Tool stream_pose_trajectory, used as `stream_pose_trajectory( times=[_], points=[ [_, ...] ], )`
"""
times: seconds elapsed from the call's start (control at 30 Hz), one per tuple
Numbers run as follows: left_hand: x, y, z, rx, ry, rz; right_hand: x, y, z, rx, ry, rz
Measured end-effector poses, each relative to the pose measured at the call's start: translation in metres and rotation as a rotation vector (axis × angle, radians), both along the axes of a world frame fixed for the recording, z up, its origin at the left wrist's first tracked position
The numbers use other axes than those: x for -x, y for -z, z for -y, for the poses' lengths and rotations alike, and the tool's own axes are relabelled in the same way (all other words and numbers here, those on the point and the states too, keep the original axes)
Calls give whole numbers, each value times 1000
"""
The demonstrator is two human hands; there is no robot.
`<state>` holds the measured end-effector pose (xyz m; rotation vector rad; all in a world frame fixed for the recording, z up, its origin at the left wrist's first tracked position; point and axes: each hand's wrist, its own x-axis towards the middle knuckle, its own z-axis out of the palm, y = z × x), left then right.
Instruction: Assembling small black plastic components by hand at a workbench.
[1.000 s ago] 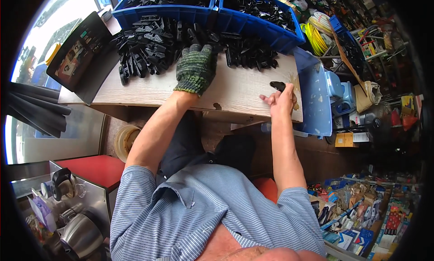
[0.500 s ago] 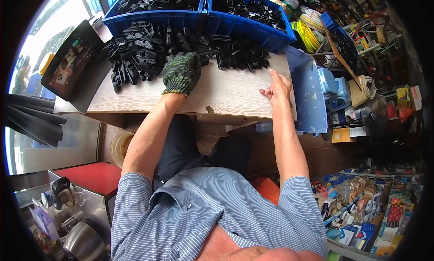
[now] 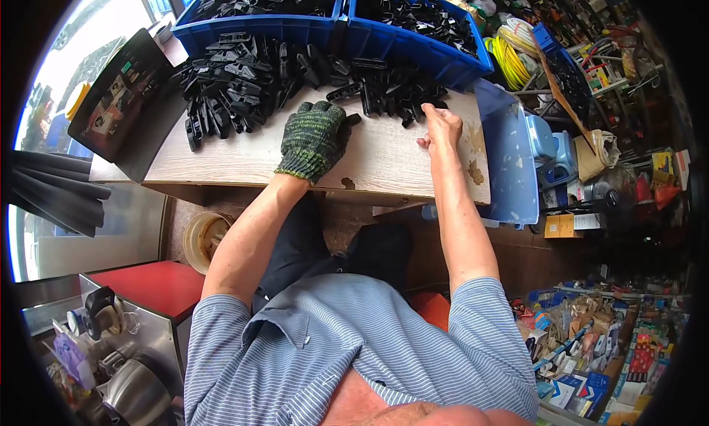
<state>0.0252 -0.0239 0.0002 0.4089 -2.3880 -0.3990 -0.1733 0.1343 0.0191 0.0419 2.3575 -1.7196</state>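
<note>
My left hand [image 3: 314, 138], in a green and black knitted glove, is closed over the tabletop. A short black plastic piece [image 3: 354, 119] sticks out from its thumb side. My bare right hand [image 3: 442, 127] is at the right end of the pile, its fingertips drawn together against the black pieces; whether they grip one is hidden. The pile of black plastic clip-like pieces [image 3: 229, 86] stretches across the back of the light wooden table [image 3: 236, 160]. One loose piece [image 3: 342, 92] lies just beyond the glove.
Two blue crates [image 3: 258, 31] full of similar black pieces stand behind the pile. A dark tablet-like screen [image 3: 118, 105] leans at the table's left. Along the right edge hangs a blue plastic sheet [image 3: 509, 156]. A bucket [image 3: 203, 241] sits on the floor below.
My left hand has drawn back from the pile, slightly rightward, with a black piece showing in it. My right hand has moved left and forward to the pile's right end.
</note>
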Motion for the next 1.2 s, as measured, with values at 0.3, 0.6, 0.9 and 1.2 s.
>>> stream_pose_trajectory(
  times=[0.3, 0.6, 0.9, 1.2],
  points=[
    [-2, -1, 1, -9, 14, -4, -6, -5, -8, 38, -26, 56],
    [-3, 1, -1, -14, 9, -31, -5, 2, -3, -199, -146, -94],
    [-11, 3, -7, -243, 9, -303, -14, -3, -26, 157, -157, 115],
    [26, 1, -72, -619, 348, -246, -60, 6, -45, 419, -513, 167]
  ],
)
